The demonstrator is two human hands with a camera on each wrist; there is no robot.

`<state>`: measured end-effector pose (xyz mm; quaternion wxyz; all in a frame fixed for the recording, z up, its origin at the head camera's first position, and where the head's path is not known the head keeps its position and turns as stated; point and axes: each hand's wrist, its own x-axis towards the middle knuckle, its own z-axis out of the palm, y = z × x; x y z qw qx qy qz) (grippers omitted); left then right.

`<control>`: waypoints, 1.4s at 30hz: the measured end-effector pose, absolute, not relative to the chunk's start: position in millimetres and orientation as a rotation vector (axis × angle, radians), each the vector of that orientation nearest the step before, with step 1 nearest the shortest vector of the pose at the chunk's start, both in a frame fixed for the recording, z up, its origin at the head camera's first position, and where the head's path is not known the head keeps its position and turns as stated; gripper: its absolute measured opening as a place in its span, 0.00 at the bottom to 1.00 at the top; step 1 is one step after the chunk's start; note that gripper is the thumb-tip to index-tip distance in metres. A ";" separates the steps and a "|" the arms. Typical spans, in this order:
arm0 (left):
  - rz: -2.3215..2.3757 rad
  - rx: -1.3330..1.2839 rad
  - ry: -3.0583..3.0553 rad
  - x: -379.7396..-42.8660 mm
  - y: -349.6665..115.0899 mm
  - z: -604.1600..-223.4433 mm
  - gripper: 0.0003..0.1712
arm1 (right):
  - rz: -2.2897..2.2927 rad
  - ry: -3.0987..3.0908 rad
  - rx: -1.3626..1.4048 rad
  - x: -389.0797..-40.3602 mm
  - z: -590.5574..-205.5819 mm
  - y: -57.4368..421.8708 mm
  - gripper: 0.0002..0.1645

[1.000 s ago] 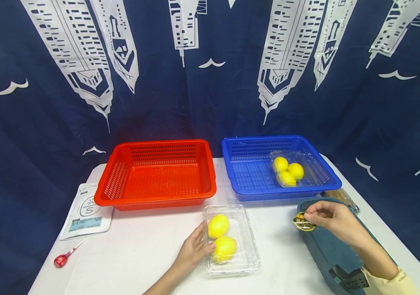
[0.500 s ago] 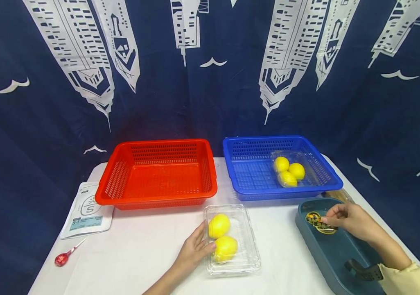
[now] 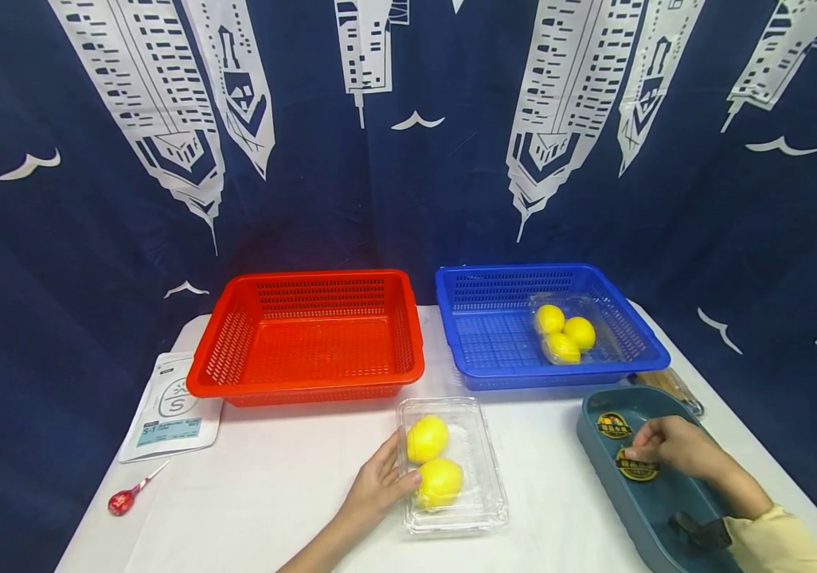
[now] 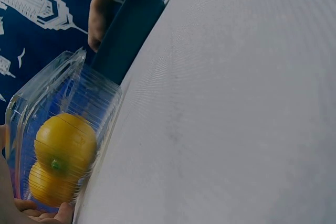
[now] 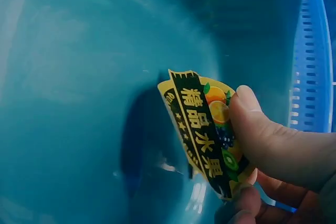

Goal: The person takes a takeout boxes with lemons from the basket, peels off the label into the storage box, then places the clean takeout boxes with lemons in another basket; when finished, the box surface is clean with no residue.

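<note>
Two lemons (image 3: 439,483) lie in a clear plastic clamshell box (image 3: 478,469) at the table's middle front. My left hand (image 3: 380,481) holds the box by its left side, thumb over the edge; in the left wrist view some fingers show at its lower end. On the right, my right hand (image 3: 681,446) is in the teal tray (image 3: 598,469), pinching a round black-and-gold fruit sticker (image 5: 202,135) between thumb and fingers. A second such sticker (image 3: 613,425) lies toward the tray's far end.
At the back stand a red basket (image 3: 308,390) and a blue basket (image 3: 483,370), the latter holding a clear box with three lemons (image 3: 564,348). A white pouch (image 3: 172,414) and a red lollipop (image 3: 122,501) lie left. Brown packages (image 3: 670,384) lie behind the tray.
My right hand has moved from the tray's left edge to over its inside, carrying stickers; one now lies apart from the hand. My left hand and the box have stayed put.
</note>
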<state>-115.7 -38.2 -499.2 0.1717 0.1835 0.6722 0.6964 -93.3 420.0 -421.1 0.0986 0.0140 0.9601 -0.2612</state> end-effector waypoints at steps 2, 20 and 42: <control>1.975 0.520 1.911 -115.5 -38.1 -499.0 0.48 | -0.745 2.847 0.039 -93.6 -422.8 419.3 0.14; 1.973 0.524 1.916 -114.8 -37.2 -497.8 0.48 | -0.635 2.912 0.053 -96.5 -434.7 417.1 0.10; 1.967 0.514 1.912 -115.0 -37.3 -496.7 0.48 | -0.555 2.869 0.140 -98.1 -431.4 410.3 0.20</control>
